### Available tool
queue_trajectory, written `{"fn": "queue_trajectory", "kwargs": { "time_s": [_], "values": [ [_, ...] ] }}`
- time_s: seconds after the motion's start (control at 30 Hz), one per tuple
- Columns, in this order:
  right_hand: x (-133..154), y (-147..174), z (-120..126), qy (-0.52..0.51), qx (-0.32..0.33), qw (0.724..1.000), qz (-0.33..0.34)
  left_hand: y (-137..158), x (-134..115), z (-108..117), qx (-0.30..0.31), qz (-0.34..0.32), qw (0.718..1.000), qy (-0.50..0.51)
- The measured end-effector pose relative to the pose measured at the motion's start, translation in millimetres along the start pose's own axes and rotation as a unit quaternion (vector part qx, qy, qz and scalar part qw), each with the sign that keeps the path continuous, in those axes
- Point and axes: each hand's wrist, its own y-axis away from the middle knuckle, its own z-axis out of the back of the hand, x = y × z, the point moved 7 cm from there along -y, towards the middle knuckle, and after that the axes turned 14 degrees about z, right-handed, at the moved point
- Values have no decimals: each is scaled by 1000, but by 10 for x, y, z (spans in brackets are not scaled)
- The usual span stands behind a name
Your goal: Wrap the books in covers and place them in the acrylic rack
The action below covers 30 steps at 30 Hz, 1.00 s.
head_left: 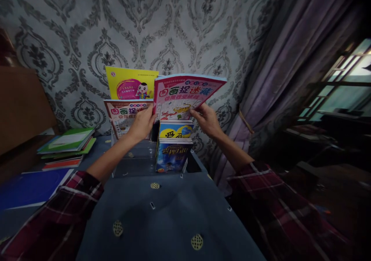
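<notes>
Between my two hands I hold a pink picture book with Chinese lettering on its cover, tilted with its right side higher. My left hand is closed on its left edge, and my right hand pinches its lower right part. Directly below it stand a yellow-and-blue book and, in front, a dark blue book. To the left a similar picture book stands upright, partly hidden by my left hand. Behind that one rises a yellow book.
A pile of green and other books lies on the left, near a blue folder or book. The dark tablecloth has a pale dotted pattern. Patterned wallpaper is behind, with a tied curtain at right.
</notes>
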Motion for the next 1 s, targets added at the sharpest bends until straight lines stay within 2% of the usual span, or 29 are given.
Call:
{"fn": "queue_trajectory", "kwargs": {
  "time_s": [0.17, 0.27, 0.5, 0.67, 0.83, 1.0],
  "values": [
    [-199, 115, -103, -92, 37, 993, -64, -24, 108, -104, 47, 4, 999, 5],
    [-234, 150, -123, -115, 51, 990, -68, -28, 143, -135, 59, 5, 998, 16],
    [-282, 174, -71, 15, 101, 994, -41, 23, 237, -215, 90, 23, 996, 10],
    [-305, 168, -35, 36, 65, 996, -50, 14, 304, -244, 89, 38, 995, 16],
    [-307, 81, -36, -43, 2, 997, -70, 46, 278, -217, 76, 33, 997, 7],
    [-318, 75, -78, -105, -19, 990, -87, 144, 219, -206, 53, 11, 998, -23]
  ]
}}
